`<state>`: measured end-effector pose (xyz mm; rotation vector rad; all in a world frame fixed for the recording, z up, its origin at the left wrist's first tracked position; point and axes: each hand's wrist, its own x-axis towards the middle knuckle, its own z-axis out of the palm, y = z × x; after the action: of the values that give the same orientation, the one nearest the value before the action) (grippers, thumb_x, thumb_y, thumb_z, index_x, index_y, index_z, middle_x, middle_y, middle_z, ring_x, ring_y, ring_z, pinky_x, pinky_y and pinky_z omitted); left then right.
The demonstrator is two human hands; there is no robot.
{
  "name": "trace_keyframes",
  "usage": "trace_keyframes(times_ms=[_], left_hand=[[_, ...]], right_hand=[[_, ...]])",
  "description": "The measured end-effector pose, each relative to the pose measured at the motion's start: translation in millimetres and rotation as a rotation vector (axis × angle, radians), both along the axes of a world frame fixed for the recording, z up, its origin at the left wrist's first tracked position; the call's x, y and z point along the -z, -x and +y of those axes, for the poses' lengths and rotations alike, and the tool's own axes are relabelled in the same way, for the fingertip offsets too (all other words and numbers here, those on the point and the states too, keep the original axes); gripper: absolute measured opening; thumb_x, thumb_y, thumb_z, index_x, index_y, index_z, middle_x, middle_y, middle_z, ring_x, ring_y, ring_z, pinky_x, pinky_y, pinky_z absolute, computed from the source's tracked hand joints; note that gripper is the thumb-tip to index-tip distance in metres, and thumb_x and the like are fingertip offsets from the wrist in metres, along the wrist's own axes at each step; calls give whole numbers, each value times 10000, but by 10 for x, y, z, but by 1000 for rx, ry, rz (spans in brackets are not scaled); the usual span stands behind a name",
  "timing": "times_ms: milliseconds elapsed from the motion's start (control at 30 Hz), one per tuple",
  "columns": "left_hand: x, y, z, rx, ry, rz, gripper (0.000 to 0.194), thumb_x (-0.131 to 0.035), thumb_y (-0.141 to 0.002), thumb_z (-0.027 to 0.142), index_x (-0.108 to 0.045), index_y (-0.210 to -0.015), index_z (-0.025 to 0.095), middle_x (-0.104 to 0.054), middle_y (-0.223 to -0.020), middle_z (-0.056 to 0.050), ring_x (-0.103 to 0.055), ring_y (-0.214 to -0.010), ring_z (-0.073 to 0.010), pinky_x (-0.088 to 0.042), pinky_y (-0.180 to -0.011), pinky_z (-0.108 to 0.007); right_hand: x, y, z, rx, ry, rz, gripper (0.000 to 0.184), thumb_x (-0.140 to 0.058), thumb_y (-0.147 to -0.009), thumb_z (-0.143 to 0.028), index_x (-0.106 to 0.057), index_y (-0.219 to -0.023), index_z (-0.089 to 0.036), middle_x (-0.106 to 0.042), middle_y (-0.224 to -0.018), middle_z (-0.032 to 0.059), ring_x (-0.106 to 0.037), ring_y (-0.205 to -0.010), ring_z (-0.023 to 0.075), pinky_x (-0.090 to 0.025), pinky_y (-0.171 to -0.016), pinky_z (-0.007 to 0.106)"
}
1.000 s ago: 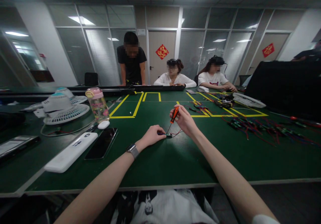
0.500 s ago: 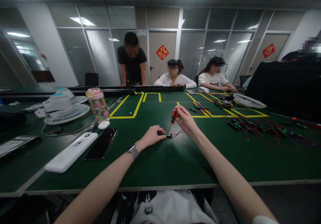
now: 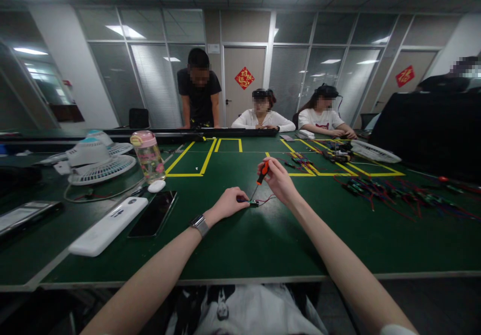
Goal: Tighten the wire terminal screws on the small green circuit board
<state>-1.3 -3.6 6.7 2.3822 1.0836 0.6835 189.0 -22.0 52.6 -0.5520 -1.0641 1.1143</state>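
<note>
My left hand [image 3: 228, 203] rests on the green table [image 3: 263, 240], fingers curled and pinching a small green component [image 3: 253, 203] with thin red wires running off to the right. My right hand [image 3: 280, 180] is closed round a small screwdriver with an orange handle [image 3: 262, 173]. The screwdriver slants down to the left, its tip on the component. A watch sits on my left wrist.
At the left lie a black phone [image 3: 153, 214], a white power bank [image 3: 108, 226], a white mouse [image 3: 156, 186], a pink-lidded bottle [image 3: 148, 156] and white fans [image 3: 95, 158]. Loose wires and parts [image 3: 387, 189] cover the right. Three people are at the far side.
The right hand and the screwdriver handle have shifted slightly; the left hand stays on the component. The camera view has moved a little.
</note>
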Motion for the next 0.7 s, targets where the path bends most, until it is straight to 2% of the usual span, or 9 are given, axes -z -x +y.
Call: trace_keyframes(times_ms=[200, 367, 700], left_hand=[[-11, 10, -15, 6, 12, 13, 184, -692, -836, 336, -764, -904, 181, -678, -933, -50, -636, -861, -189, -488, -797, -287], [12, 16, 4, 12, -62, 49, 149, -700, -846, 310, -763, -903, 188, -676, -911, -46, -619, -858, -193, -461, -783, -293], [52, 27, 43, 5, -108, 72, 155, -704, -857, 321, -761, -904, 184, -667, -890, -47, -607, -855, -200, -450, -756, -294]], right_hand=[[9, -18, 14, 21, -1, -8, 286, -832, -662, -459, -706, -851, -285, -649, -777, -34, -588, -740, 136, -499, -737, 293], [-11, -24, -3, 8, -5, -15, 266, -818, -676, -454, -712, -855, -287, -658, -785, -25, -593, -750, 143, -495, -726, 294], [6, -36, 7, 2, 18, 5, 305, -850, -630, -462, -736, -850, -285, -675, -780, -22, -586, -736, 136, -478, -716, 277]])
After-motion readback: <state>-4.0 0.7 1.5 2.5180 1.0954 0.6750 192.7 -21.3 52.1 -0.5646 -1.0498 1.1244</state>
